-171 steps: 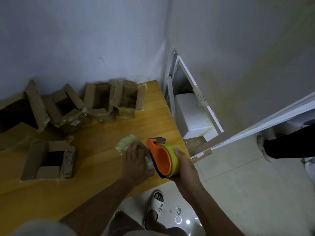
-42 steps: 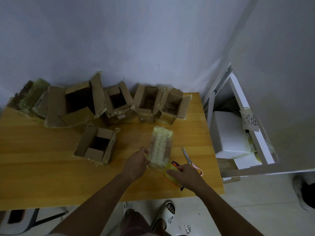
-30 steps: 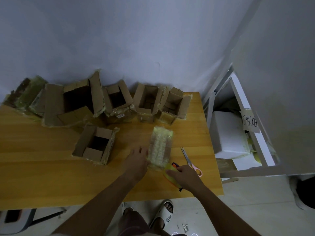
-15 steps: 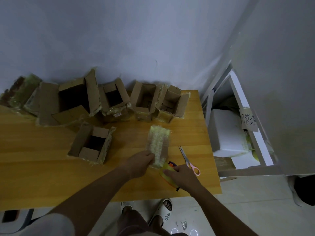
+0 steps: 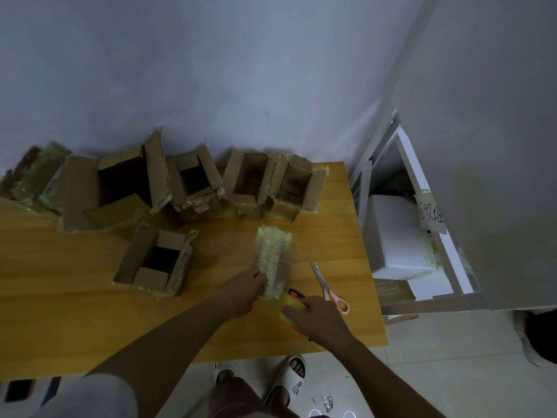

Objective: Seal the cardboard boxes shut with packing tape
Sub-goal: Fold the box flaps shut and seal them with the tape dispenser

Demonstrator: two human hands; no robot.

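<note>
Tabletop (image 5: 90, 297): taped box (image 5: 272, 260) between hands.

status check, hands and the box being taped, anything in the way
Left hand grips near end of small tape-wrapped cardboard box. Right hand holds yellow tape roll in orange dispenser at that end. Pink-handled scissors lie just right, apart.

- left hand (image 5: 244, 289) grips the near end of a small taped-up box (image 5: 272, 260) lying on the wooden table (image 5: 75, 324)
- right hand (image 5: 318, 319) is curled over the tape dispenser (image 5: 288, 306), right at the box's 5 o'clock
- pink-handled scissors (image 5: 329, 287) lie just beside it, at 3 o'clock
- open cardboard boxes (image 5: 193, 182) lined up along the wall at 12, one more (image 5: 155, 260) at 9 o'clock
</note>
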